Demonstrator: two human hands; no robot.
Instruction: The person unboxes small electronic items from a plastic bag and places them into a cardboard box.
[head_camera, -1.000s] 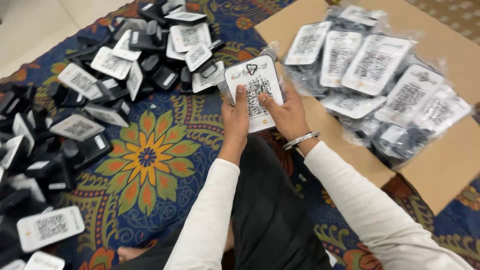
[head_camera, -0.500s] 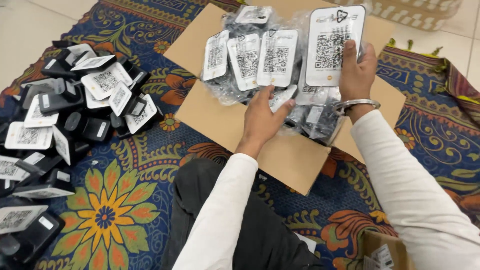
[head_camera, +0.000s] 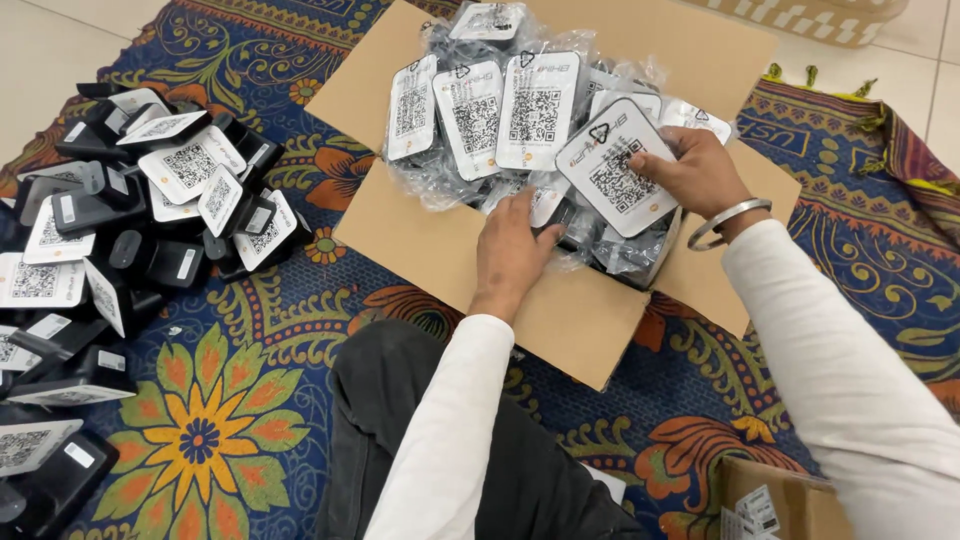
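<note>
Hands over cardboard sheet (head_camera: 600, 310): right hand (head_camera: 690, 172) grips bagged device (head_camera: 615, 168); left hand (head_camera: 510, 250) flat, fingers spread on bags.

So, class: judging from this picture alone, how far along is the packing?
Done: several bagged units stand in a row in the cardboard box. In hand: the right hand lowers another bagged unit in while the left hand steadies the row. Left: a large pile of unbagged black units on the rug.

A patterned rug (head_camera: 240, 400) in deep blue, orange and yellow, with large flower motifs, covers most of the floor. Pale tiled floor (head_camera: 60, 60) shows beyond its edge at the upper left and again at the upper right. The light is even and soft.
</note>
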